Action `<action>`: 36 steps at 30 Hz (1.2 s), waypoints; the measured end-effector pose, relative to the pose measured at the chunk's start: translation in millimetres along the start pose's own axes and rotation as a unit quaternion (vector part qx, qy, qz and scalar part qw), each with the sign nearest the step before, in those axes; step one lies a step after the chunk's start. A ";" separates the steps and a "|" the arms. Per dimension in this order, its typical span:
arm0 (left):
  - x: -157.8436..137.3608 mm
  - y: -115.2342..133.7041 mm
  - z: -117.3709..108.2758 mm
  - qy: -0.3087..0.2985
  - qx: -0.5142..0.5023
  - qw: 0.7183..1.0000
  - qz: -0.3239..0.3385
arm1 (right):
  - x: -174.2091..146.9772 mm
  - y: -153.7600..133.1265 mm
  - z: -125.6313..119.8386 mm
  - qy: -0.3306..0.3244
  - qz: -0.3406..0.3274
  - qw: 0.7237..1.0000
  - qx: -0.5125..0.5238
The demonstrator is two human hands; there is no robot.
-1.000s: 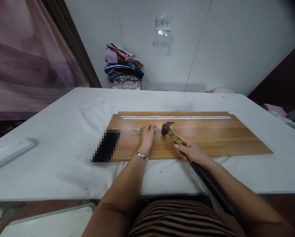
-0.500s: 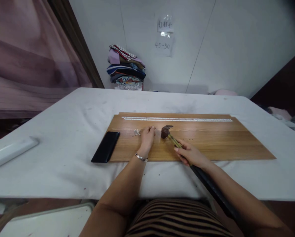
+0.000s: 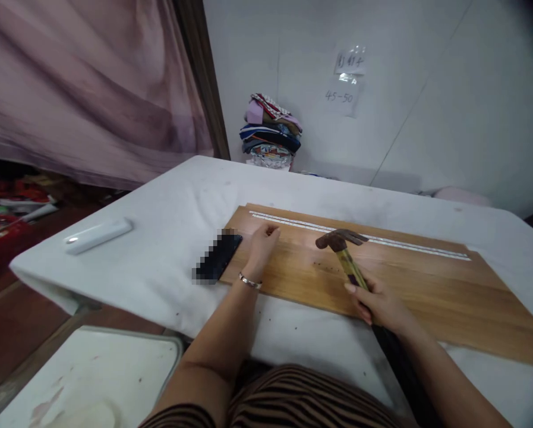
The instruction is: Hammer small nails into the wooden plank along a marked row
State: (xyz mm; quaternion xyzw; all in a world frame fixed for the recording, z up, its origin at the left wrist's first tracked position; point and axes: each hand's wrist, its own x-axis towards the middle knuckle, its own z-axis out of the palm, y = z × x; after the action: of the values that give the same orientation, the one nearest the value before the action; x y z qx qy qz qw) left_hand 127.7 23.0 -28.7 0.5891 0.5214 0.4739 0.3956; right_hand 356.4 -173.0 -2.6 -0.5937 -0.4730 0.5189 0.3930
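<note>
My right hand (image 3: 384, 303) is wrapped round the handle of a claw hammer (image 3: 354, 270). The hammer's rusty head is raised over a brown wooden board (image 3: 293, 279), with its claw pointing right. My left hand (image 3: 262, 246) is at the left part of the board, fingers curled together; whatever they hold, if anything, is hidden. A bracelet (image 3: 249, 281) circles that wrist. Several small dark spots (image 3: 326, 266) mark the board between the two hands; I cannot make out whether they are holes or nail heads. Two white measuring strips (image 3: 293, 222) run along the board's far side.
A black phone (image 3: 226, 254) lies at the board's left edge. Further left on the white-covered table (image 3: 168, 238) is a white cylinder (image 3: 99, 236). Folded cloths (image 3: 270, 134) are stacked by the wall. A white stool (image 3: 114, 362) stands at the lower left.
The view has swung left. The hammer appears higher and further from my left hand. The loose nails seen beside my left hand before are out of sight now.
</note>
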 end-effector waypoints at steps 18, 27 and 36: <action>-3.4 -8.7 -27.3 -0.051 0.439 0.896 -0.037 | 18.7 24.3 0.7 -0.067 0.028 0.997 -0.008; 3.0 -7.3 -26.2 -0.078 0.472 0.876 -0.058 | 13.7 29.5 -2.9 -0.067 0.038 0.997 0.006; 8.6 -6.4 -35.6 -0.082 0.426 0.897 -0.086 | 13.2 39.2 -3.0 -0.069 0.031 0.997 0.003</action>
State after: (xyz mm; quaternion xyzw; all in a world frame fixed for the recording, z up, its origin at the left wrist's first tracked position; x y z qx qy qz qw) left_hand 91.7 31.4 -25.1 0.6908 0.6880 0.1203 0.1869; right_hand 365.6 -169.6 -42.9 -0.5693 -0.4788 0.5721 0.3454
